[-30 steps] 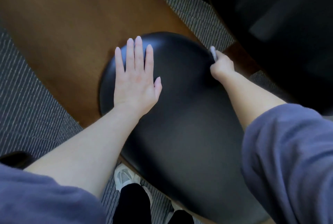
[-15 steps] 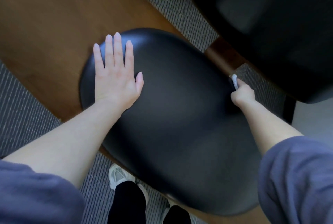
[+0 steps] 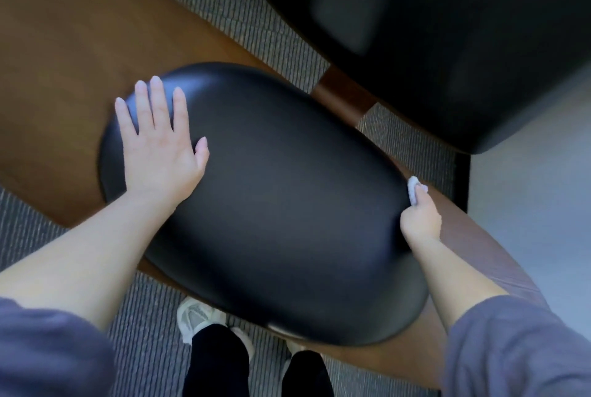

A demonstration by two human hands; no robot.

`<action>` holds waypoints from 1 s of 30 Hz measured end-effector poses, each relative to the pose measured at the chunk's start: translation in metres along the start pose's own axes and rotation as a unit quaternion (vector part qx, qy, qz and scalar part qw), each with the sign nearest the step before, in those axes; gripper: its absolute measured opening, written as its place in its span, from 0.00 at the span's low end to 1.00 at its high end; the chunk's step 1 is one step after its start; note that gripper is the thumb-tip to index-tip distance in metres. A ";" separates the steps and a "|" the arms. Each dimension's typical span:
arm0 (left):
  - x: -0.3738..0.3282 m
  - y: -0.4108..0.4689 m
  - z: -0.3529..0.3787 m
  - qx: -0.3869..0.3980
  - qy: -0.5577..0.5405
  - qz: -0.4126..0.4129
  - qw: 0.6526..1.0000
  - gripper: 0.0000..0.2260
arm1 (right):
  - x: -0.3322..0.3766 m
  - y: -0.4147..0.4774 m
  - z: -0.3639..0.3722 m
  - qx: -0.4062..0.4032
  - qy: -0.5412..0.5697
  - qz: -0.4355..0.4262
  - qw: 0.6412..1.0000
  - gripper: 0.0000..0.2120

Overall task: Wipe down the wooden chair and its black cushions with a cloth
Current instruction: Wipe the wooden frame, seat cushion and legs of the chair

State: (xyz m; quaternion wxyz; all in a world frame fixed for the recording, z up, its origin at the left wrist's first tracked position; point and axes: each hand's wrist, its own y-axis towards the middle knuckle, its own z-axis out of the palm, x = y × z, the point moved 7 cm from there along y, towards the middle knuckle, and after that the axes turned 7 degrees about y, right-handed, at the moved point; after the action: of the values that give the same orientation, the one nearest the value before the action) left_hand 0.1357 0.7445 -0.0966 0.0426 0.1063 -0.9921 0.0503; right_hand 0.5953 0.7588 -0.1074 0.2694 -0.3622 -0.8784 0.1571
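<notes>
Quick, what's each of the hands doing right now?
Left hand: open, flat on the black cushion.
Right hand: closed around a small cloth at the cushion's edge.

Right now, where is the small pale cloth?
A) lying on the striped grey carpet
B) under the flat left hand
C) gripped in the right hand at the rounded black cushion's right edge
C: the small pale cloth pokes out of the right hand, which grips it at the right edge of the rounded black cushion; the left hand lies flat, holding nothing.
</notes>
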 end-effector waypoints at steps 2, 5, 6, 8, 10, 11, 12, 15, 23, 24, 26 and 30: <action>0.001 -0.002 0.000 0.001 -0.003 0.015 1.000 0.33 | -0.007 -0.012 -0.006 -0.024 -0.007 -0.034 0.999 0.20; 0.003 -0.004 -0.001 0.004 -0.002 0.037 0.999 0.33 | -0.001 -0.016 -0.013 -0.049 -0.147 -0.110 0.982 0.06; 0.003 -0.004 -0.001 0.005 -0.001 0.038 0.999 0.33 | 0.001 -0.012 -0.015 -0.051 -0.192 -0.110 0.974 0.09; 0.003 -0.003 -0.002 0.002 -0.001 0.031 1.000 0.31 | 0.006 -0.003 -0.019 -0.056 -0.261 -0.130 0.955 0.19; 0.003 -0.003 -0.001 0.003 0.001 0.023 1.000 0.32 | 0.006 -0.001 -0.015 -0.047 -0.230 -0.163 0.958 0.24; 0.002 -0.003 -0.001 0.004 0.003 0.023 1.000 0.33 | 0.002 -0.002 -0.011 -0.031 -0.183 -0.162 0.969 0.24; 0.002 -0.004 0.000 0.004 0.003 0.023 1.000 0.33 | -0.004 -0.004 -0.008 -0.021 -0.143 -0.153 0.978 0.25; 0.002 -0.004 -0.001 0.000 0.000 0.023 1.000 0.33 | -0.012 -0.004 -0.003 -0.036 -0.140 -0.124 0.982 0.24; 0.002 -0.006 -0.001 -0.005 -0.006 0.022 1.000 0.33 | 0.037 0.018 0.041 -0.081 -0.221 -0.155 0.960 0.34; 0.003 -0.005 0.000 -0.002 -0.004 0.021 1.000 0.33 | 0.054 0.020 0.054 -0.073 -0.225 -0.180 0.955 0.35; 0.003 -0.004 0.001 0.004 0.001 0.022 1.000 0.33 | 0.091 0.018 0.088 -0.045 -0.228 -0.229 0.945 0.32; 0.003 -0.004 0.001 0.004 0.011 0.028 1.000 0.31 | 0.164 -0.010 0.158 0.013 -0.178 -0.323 0.930 0.28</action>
State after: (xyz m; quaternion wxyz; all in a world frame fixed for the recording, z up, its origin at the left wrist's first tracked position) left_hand 0.1336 0.7399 -0.0971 0.0519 0.0783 -0.9940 0.0564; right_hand 0.3998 0.8572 -0.1704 0.1495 -0.0218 -0.9793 0.1347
